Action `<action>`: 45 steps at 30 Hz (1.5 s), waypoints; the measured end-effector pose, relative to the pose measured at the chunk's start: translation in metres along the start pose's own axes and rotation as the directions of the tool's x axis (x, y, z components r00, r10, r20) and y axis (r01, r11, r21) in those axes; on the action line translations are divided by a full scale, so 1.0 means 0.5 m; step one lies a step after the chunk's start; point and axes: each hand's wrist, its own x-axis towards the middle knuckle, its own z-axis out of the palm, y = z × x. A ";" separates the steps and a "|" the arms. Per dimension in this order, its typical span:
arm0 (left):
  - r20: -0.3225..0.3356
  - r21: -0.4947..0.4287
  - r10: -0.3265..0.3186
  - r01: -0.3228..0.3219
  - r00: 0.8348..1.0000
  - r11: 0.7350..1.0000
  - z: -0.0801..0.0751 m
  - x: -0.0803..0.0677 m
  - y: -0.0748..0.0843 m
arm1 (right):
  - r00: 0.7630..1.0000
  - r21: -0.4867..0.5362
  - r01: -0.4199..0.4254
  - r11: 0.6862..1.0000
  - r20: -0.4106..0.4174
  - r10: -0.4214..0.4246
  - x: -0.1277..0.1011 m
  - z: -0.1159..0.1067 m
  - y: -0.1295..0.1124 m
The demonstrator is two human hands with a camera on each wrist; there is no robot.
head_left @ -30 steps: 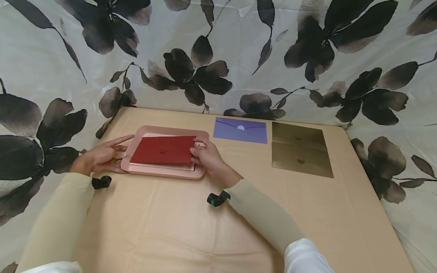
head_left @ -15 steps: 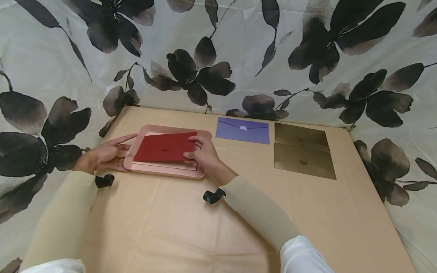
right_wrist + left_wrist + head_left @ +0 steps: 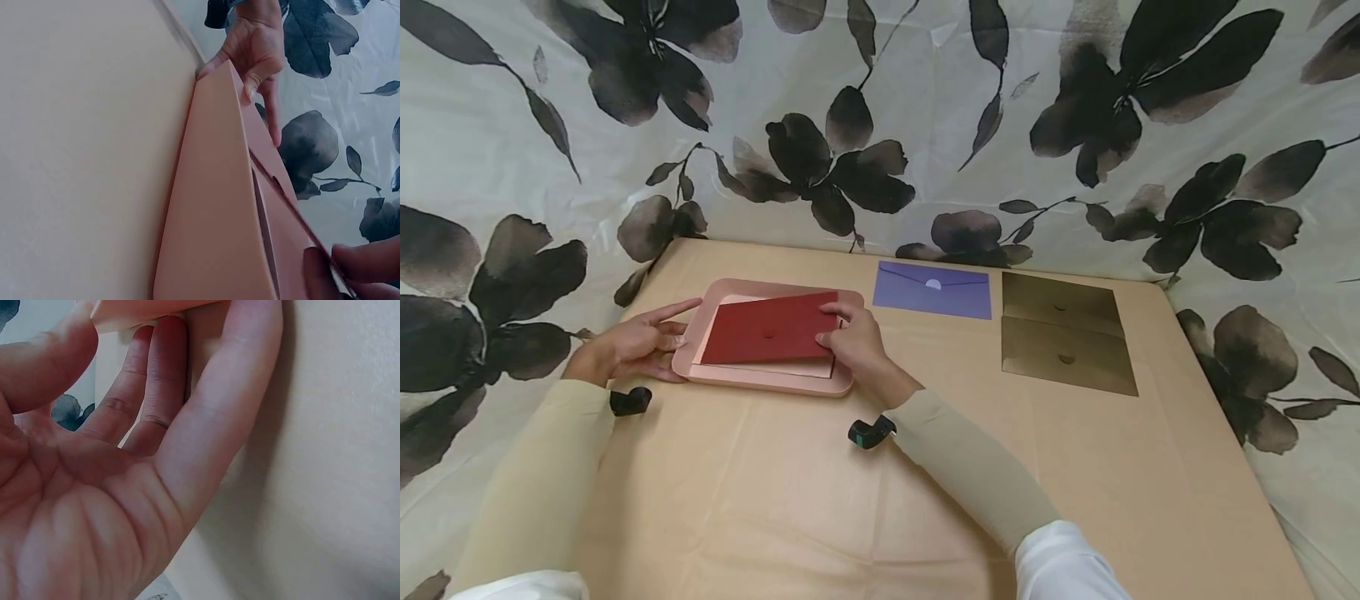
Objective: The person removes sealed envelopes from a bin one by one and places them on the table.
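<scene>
My right hand [image 3: 856, 340] pinches a red envelope [image 3: 767, 331] by its right end, thumb on top. The envelope sits slightly tilted over a pink tray [image 3: 760, 386]; its small flap notch faces up. Beneath it, a pale pink envelope [image 3: 820, 367] lies in the tray, mostly covered. At the tray's left end, my left hand [image 3: 638, 344] holds the rim between thumb and fingers, with one finger stretched out along the far side. In the right wrist view, the red envelope [image 3: 289, 201] appears edge-on, raised at a slant above the tray's side wall [image 3: 209, 206].
A blue-purple envelope [image 3: 931, 292] with a pale round seal lies at the table's back edge. Right of it are two brownish-gold envelopes [image 3: 1063, 337], one in front of the other. A floral cloth [image 3: 955, 117] hangs behind the tan table [image 3: 820, 492].
The red envelope has shifted slightly right over the tray, and it sits a little lower than half a second ago. My right thumb reaches further onto it. My left hand stays at the tray.
</scene>
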 end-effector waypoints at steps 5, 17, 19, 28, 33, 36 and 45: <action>0.004 -0.002 -0.007 0.007 1.000 1.000 0.003 0.001 -0.003 | 0.999 0.023 0.012 1.000 0.035 -0.013 0.003 -0.004 0.007; -0.003 -0.001 -0.005 0.005 1.000 1.000 0.007 0.007 0.003 | 0.998 0.092 -0.019 0.996 0.063 0.013 0.000 -0.020 0.011; -0.011 0.002 -0.002 0.002 1.000 1.000 0.007 0.006 0.002 | 0.997 0.124 -0.033 0.992 0.066 0.025 -0.001 -0.024 0.011; 0.005 -0.007 0.008 -0.008 1.000 1.000 0.007 0.002 -0.009 | 0.999 0.126 -0.025 0.992 0.037 0.021 -0.009 -0.050 0.013; 0.005 0.000 0.014 -0.014 1.000 1.000 0.006 -0.001 -0.017 | 1.000 0.120 -0.006 0.993 0.019 0.004 -0.012 -0.064 0.010; -0.006 0.003 0.018 -0.018 1.000 1.000 0.003 -0.003 -0.018 | 1.000 0.120 -0.003 0.993 0.017 0.001 -0.014 -0.072 0.007; -0.003 -0.023 0.017 -0.017 1.000 1.000 0.008 0.001 -0.019 | 1.000 0.071 -0.018 0.997 -0.014 0.019 -0.024 -0.105 -0.003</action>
